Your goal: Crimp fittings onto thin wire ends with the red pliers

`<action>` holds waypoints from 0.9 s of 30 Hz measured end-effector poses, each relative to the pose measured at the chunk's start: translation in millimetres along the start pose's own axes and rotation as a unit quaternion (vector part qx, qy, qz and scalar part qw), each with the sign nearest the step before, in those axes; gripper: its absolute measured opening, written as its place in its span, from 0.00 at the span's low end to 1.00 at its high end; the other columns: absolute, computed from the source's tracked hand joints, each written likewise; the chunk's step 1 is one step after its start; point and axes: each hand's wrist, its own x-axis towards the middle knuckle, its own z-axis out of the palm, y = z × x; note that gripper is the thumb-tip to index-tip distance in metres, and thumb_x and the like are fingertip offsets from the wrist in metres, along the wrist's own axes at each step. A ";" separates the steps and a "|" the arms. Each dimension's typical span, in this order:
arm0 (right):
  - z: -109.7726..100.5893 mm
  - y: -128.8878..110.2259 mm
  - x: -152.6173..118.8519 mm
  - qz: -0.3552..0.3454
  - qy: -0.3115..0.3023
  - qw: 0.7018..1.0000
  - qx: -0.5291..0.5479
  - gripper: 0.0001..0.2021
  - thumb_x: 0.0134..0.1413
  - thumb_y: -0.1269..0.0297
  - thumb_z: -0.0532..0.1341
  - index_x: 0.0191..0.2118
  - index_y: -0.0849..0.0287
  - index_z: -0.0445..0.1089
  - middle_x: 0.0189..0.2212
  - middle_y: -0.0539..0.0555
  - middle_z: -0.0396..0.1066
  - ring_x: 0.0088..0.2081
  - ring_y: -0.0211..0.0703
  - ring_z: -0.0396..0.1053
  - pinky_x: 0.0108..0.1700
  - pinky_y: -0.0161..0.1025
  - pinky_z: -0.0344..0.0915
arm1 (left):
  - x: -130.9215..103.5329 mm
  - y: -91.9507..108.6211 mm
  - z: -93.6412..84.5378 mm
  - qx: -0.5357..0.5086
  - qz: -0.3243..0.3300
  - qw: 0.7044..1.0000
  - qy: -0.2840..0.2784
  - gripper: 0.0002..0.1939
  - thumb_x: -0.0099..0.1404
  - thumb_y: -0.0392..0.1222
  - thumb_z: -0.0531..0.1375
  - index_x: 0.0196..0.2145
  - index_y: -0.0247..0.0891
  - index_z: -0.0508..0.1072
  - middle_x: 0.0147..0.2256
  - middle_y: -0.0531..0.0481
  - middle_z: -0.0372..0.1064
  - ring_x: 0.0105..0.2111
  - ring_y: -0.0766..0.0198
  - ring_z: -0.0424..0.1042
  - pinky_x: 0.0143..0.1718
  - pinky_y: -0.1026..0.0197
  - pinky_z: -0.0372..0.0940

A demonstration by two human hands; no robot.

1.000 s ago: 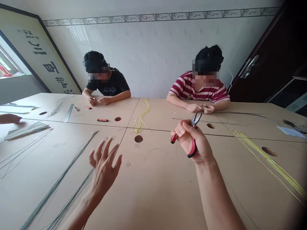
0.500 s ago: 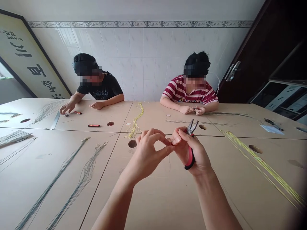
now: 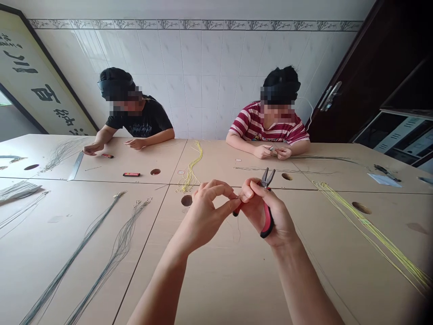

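Observation:
My left hand [image 3: 211, 210] pinches a thin cord [image 3: 238, 228] between thumb and forefinger, and the cord's loose end hangs below the fingertips. Close beside it, my right hand [image 3: 270, 207] is wrapped round red-and-black pliers [image 3: 268, 221], their metal jaws pointing up and slightly parted. The right thumb and forefinger meet near the same cord; whether they also grip it is too small to tell. Beyond my hands lies a yellow cord bundle [image 3: 192, 167] on the table [image 3: 209, 280].
Grey-green cord bundles [image 3: 77, 248] lie on the left, yellow cords [image 3: 368, 225] on the right. Across the table sit a person in black [image 3: 138, 119] and a person in stripes [image 3: 267, 124]. The tabletop has round holes and a red-black marker-like item [image 3: 131, 174].
My left fingertips have drawn slightly left, away from my right hand, and more cord shows. A red handle tip now shows between the hands. The left person's hand has moved slightly left.

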 end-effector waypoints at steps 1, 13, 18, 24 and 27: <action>-0.3 -0.2 0.1 0.003 0.003 1.000 0.007 0.03 0.54 0.67 0.64 0.30 0.58 0.73 0.22 0.46 0.61 0.27 0.32 0.60 0.32 0.31 0.65 | -0.5 -0.1 -0.9 0.000 0.002 1.000 0.001 0.08 0.65 0.46 0.60 0.30 0.43 0.72 0.42 0.52 0.71 0.44 0.57 0.66 0.48 0.50 0.57; -2.0 -10.6 -2.3 0.012 0.035 0.999 0.022 0.09 0.53 0.67 0.63 0.41 0.52 0.75 0.26 0.45 0.63 0.25 0.30 0.58 0.36 0.34 0.67 | -0.3 -7.2 -5.5 0.003 0.016 1.000 0.025 0.07 0.65 0.45 0.60 0.31 0.44 0.76 0.40 0.52 0.71 0.43 0.58 0.66 0.46 0.52 0.57; -2.3 -13.2 -4.7 -0.004 0.064 0.996 -0.058 0.13 0.50 0.64 0.65 0.44 0.50 0.75 0.37 0.48 0.72 0.25 0.30 0.58 0.36 0.36 0.67 | -0.9 -7.1 -7.0 -0.006 0.019 0.999 0.044 0.07 0.64 0.46 0.61 0.31 0.44 0.76 0.41 0.50 0.72 0.42 0.57 0.68 0.42 0.53 0.61; -14.2 -13.0 -1.8 -0.058 0.148 0.921 -0.355 0.18 0.47 0.55 0.68 0.44 0.56 0.74 0.39 0.54 0.73 0.25 0.33 0.57 0.26 0.36 0.57 | -2.2 -6.2 -8.8 -0.025 0.027 0.998 0.056 0.08 0.65 0.47 0.61 0.30 0.43 0.76 0.41 0.49 0.72 0.44 0.55 0.68 0.40 0.53 0.63; -16.7 -12.2 -3.7 -0.108 0.197 0.858 -0.461 0.16 0.49 0.53 0.66 0.43 0.53 0.75 0.26 0.48 0.66 0.22 0.34 0.52 0.25 0.36 0.52 | -2.5 -5.6 -8.6 -0.030 0.021 0.998 0.054 0.08 0.65 0.47 0.61 0.31 0.44 0.76 0.41 0.50 0.72 0.44 0.55 0.68 0.41 0.52 0.63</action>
